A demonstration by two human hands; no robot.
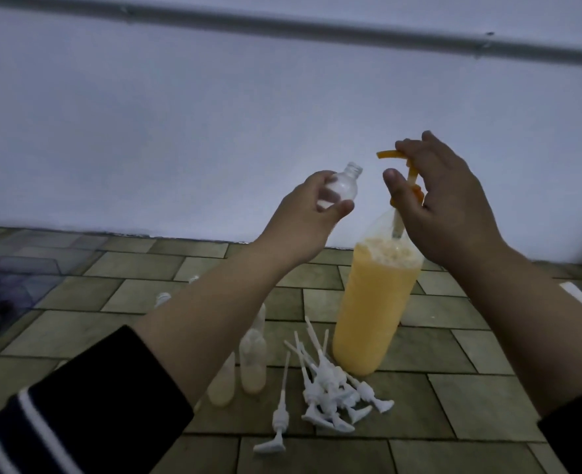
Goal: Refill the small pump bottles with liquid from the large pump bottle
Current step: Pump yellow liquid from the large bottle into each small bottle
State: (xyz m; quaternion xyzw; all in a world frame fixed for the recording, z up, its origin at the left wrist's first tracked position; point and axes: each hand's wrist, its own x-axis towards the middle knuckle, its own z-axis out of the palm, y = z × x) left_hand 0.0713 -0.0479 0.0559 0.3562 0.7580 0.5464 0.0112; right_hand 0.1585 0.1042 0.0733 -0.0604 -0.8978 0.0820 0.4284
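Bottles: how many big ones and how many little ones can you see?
Big orange bottle: 1
Little bottle in the left hand: 1
Little bottles on the floor: at least 3 (the arm hides some)
Total: at least 5

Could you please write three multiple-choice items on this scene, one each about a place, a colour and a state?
1. Where do the loose white pump heads lie?
A. On the tiled floor beside the large bottle
B. Inside a tray
C. In the right hand

2. What colour is the liquid in the large bottle?
A. Blue
B. Yellow-orange
C. Clear

3. The small bottle in the left hand is:
A. Capped
B. Full
C. Open and looks empty

Answers: 1 A, they lie in a heap at its base. 2 B, seen through the clear wall. 3 C, bare threaded neck, see-through body.
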